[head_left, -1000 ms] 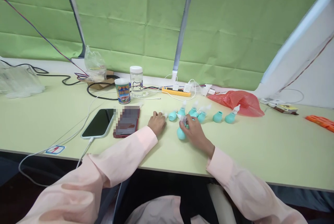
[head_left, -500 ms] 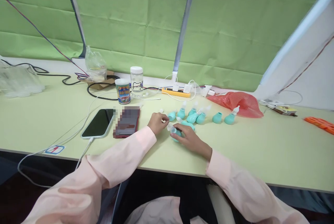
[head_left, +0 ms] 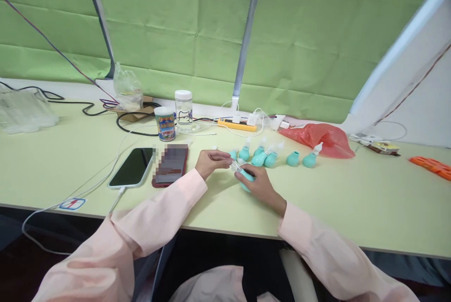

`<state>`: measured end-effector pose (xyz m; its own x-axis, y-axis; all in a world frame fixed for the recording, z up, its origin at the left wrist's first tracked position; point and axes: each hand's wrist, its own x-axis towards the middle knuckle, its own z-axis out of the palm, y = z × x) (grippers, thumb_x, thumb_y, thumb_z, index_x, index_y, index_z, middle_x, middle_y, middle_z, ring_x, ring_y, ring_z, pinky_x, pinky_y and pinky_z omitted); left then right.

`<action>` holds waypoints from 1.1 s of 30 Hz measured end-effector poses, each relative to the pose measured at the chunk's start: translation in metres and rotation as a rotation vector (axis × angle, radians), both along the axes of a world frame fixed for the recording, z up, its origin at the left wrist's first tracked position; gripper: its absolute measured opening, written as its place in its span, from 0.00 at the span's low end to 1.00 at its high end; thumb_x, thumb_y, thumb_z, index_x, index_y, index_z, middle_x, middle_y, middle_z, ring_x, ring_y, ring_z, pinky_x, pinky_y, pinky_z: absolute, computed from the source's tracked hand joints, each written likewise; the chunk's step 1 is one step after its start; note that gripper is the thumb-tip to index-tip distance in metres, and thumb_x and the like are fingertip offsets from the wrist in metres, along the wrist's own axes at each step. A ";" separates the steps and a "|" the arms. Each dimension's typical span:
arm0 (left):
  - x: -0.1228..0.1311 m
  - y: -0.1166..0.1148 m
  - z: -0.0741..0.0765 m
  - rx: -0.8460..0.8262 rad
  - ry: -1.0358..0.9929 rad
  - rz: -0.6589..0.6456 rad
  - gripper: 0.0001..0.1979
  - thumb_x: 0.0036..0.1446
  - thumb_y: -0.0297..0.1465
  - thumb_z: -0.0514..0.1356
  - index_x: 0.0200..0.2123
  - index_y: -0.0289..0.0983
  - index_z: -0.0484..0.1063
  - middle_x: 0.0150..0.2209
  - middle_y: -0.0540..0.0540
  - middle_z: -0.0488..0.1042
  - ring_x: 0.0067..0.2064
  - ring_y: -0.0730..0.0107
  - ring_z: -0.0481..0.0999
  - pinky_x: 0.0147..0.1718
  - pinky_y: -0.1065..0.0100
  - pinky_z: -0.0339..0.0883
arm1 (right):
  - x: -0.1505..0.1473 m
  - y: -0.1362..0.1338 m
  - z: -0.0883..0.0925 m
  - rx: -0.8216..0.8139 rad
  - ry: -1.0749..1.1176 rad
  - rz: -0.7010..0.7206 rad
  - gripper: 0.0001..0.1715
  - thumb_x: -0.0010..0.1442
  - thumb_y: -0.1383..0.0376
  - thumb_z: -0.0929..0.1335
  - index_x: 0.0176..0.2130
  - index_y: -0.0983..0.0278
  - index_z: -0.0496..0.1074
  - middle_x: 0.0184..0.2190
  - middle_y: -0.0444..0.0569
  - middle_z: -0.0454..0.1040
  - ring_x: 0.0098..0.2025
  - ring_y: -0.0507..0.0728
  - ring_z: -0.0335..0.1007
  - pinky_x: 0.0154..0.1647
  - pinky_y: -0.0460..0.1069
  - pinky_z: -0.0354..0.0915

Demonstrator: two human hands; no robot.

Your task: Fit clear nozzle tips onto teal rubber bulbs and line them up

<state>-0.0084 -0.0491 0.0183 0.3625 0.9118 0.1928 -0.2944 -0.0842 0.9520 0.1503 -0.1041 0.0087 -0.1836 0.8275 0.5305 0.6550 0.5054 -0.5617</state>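
My right hand (head_left: 259, 182) is closed around a teal rubber bulb (head_left: 245, 181) just above the pale green table. A clear tip (head_left: 235, 166) sits at the bulb's upper left end, where the fingers of my left hand (head_left: 212, 163) pinch it. Several more teal bulbs lie behind my hands; one with a clear tip (head_left: 259, 158) lies tilted among them. To the right stand an open bulb without a tip (head_left: 292, 158) and a bulb with a white pointed tip (head_left: 310, 159).
Two phones (head_left: 132, 168) (head_left: 171, 166) lie left of my hands, with a white cable. Behind them are a printed cup (head_left: 165, 124), a lidded jar (head_left: 183, 109) and a yellow power strip (head_left: 237, 125). A red plastic bag (head_left: 326, 140) lies at the back right.
My left hand has moved onto the clear tip at the bulb. My right hand has shifted slightly right and tilted the bulb, whose tip now points up and left.
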 end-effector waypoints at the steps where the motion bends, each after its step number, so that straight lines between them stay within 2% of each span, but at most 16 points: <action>1: 0.000 0.000 0.000 -0.014 -0.007 0.006 0.17 0.29 0.29 0.66 0.28 0.28 0.71 0.25 0.43 0.74 0.26 0.70 0.72 0.30 0.66 0.68 | 0.000 0.000 0.000 0.007 0.010 -0.001 0.13 0.51 0.59 0.61 0.29 0.66 0.68 0.21 0.44 0.66 0.22 0.49 0.57 0.26 0.44 0.54; 4: 0.000 0.001 0.002 -0.059 -0.033 0.068 0.17 0.29 0.29 0.66 0.28 0.28 0.71 0.24 0.44 0.73 0.27 0.71 0.72 0.31 0.66 0.68 | 0.000 0.001 -0.002 0.013 0.046 -0.012 0.12 0.51 0.59 0.61 0.29 0.66 0.67 0.22 0.43 0.66 0.23 0.49 0.57 0.26 0.44 0.54; 8: -0.004 0.007 0.003 -0.075 0.026 0.264 0.14 0.32 0.28 0.64 0.28 0.29 0.70 0.23 0.46 0.72 0.23 0.74 0.70 0.28 0.67 0.68 | 0.003 0.003 -0.002 -0.005 0.138 -0.062 0.12 0.53 0.59 0.59 0.28 0.65 0.64 0.22 0.43 0.65 0.23 0.49 0.57 0.24 0.44 0.54; 10: -0.007 0.011 0.001 0.029 0.197 0.319 0.11 0.35 0.27 0.61 0.27 0.29 0.70 0.22 0.46 0.72 0.22 0.75 0.69 0.27 0.67 0.68 | 0.005 0.004 -0.001 0.013 0.199 -0.081 0.12 0.54 0.59 0.58 0.28 0.65 0.63 0.23 0.44 0.66 0.24 0.49 0.58 0.26 0.44 0.54; 12: -0.008 0.015 -0.003 0.271 0.488 0.334 0.07 0.38 0.25 0.57 0.26 0.30 0.71 0.24 0.45 0.72 0.24 0.73 0.69 0.28 0.68 0.67 | 0.007 0.005 0.002 0.050 0.266 -0.106 0.12 0.55 0.59 0.57 0.27 0.64 0.62 0.24 0.44 0.66 0.26 0.49 0.59 0.28 0.45 0.55; 14: -0.007 0.018 -0.010 0.547 0.806 0.330 0.09 0.39 0.21 0.53 0.25 0.33 0.72 0.27 0.45 0.72 0.29 0.71 0.70 0.32 0.68 0.65 | 0.010 0.007 0.005 0.099 0.354 -0.145 0.12 0.55 0.59 0.56 0.28 0.64 0.60 0.24 0.44 0.66 0.27 0.50 0.60 0.30 0.45 0.56; 15: -0.006 0.018 -0.014 0.635 0.943 0.309 0.11 0.39 0.20 0.52 0.26 0.34 0.72 0.29 0.45 0.72 0.31 0.70 0.70 0.34 0.68 0.64 | 0.012 0.007 0.007 0.128 0.401 -0.164 0.12 0.55 0.59 0.56 0.27 0.64 0.60 0.24 0.44 0.65 0.28 0.50 0.60 0.30 0.45 0.56; 18: -0.005 0.019 -0.023 0.716 1.191 0.225 0.15 0.39 0.18 0.49 0.27 0.35 0.72 0.31 0.45 0.72 0.34 0.68 0.70 0.36 0.69 0.63 | 0.021 0.010 0.013 0.201 0.493 -0.225 0.11 0.54 0.59 0.57 0.27 0.63 0.57 0.22 0.42 0.64 0.25 0.50 0.59 0.29 0.45 0.57; 20: -0.005 0.020 -0.025 0.722 1.249 0.200 0.16 0.39 0.18 0.49 0.29 0.35 0.72 0.32 0.45 0.72 0.36 0.68 0.70 0.37 0.70 0.62 | 0.026 0.012 0.016 0.207 0.446 -0.279 0.10 0.51 0.58 0.60 0.26 0.63 0.57 0.20 0.41 0.62 0.23 0.49 0.57 0.26 0.45 0.56; 23: -0.006 0.019 -0.023 0.730 1.276 0.220 0.17 0.43 0.20 0.48 0.35 0.36 0.70 0.36 0.44 0.71 0.39 0.67 0.68 0.39 0.69 0.60 | 0.028 0.013 0.018 0.165 0.234 -0.344 0.10 0.49 0.59 0.62 0.25 0.63 0.58 0.19 0.41 0.62 0.22 0.49 0.56 0.24 0.44 0.55; 25: -0.006 0.017 -0.021 0.760 1.288 0.266 0.18 0.47 0.24 0.48 0.43 0.37 0.65 0.42 0.43 0.68 0.43 0.63 0.65 0.41 0.65 0.59 | 0.026 0.014 0.016 0.132 0.070 -0.338 0.09 0.49 0.59 0.61 0.25 0.63 0.59 0.19 0.42 0.62 0.21 0.50 0.56 0.24 0.45 0.55; 28: -0.003 0.014 -0.022 0.814 1.333 0.276 0.23 0.51 0.32 0.47 0.52 0.38 0.53 0.52 0.42 0.56 0.51 0.54 0.55 0.44 0.57 0.54 | 0.020 0.015 0.010 0.130 -0.113 -0.303 0.09 0.50 0.59 0.60 0.27 0.63 0.60 0.18 0.43 0.63 0.21 0.51 0.57 0.24 0.45 0.54; 30: -0.001 0.013 -0.024 0.813 1.373 0.240 0.25 0.52 0.36 0.46 0.54 0.38 0.48 0.55 0.42 0.52 0.53 0.50 0.51 0.45 0.53 0.50 | 0.018 0.015 0.007 0.144 -0.171 -0.297 0.09 0.50 0.60 0.60 0.29 0.64 0.61 0.19 0.44 0.64 0.21 0.51 0.58 0.24 0.45 0.54; 33: 0.000 0.014 -0.027 0.777 1.400 0.232 0.22 0.54 0.36 0.43 0.52 0.37 0.50 0.52 0.40 0.56 0.51 0.53 0.52 0.44 0.53 0.51 | 0.017 0.016 0.004 0.140 -0.206 -0.297 0.10 0.50 0.60 0.60 0.30 0.64 0.61 0.19 0.44 0.65 0.21 0.51 0.59 0.23 0.45 0.54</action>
